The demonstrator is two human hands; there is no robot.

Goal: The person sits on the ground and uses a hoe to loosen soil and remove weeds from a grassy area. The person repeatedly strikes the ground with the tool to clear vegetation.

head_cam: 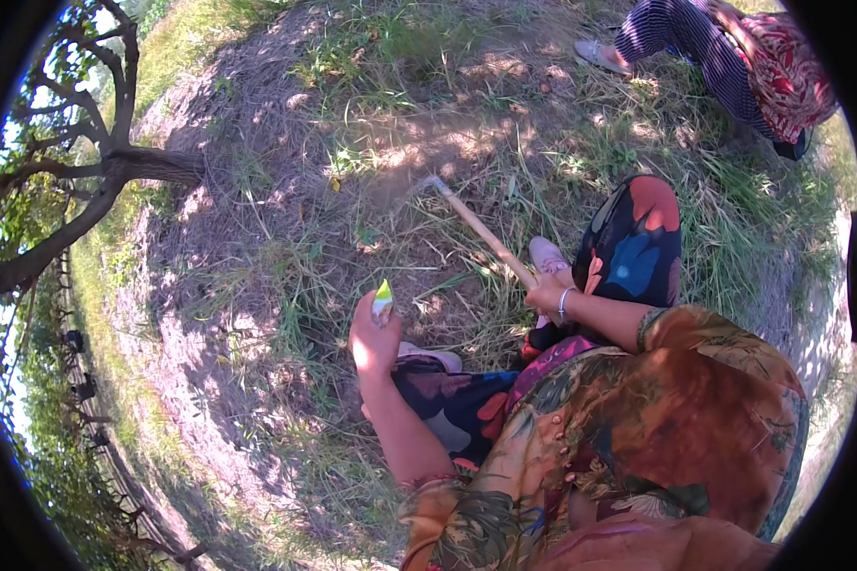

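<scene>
My right hand (546, 294), with a bracelet at the wrist, grips the lower end of a long-handled tool (487, 234). Its pale wooden handle slants up and to the left, ending in a small metal head (437, 183) low over the soil and cut grass. The head's exact shape is blurred, possibly that of a hoe. My left hand (373, 335) is raised beside my left knee, its fingers closed around a small green and white packet (383, 305). The packet's lower part is hidden by the fingers.
My patterned trouser legs (628, 239) are bent in a squat, with a pink shoe (545, 254) near the handle. Another person (728, 64) is at the upper right. A forked tree trunk (157, 165) stands at the left. Weeds and dry grass (314, 285) cover the shaded ground.
</scene>
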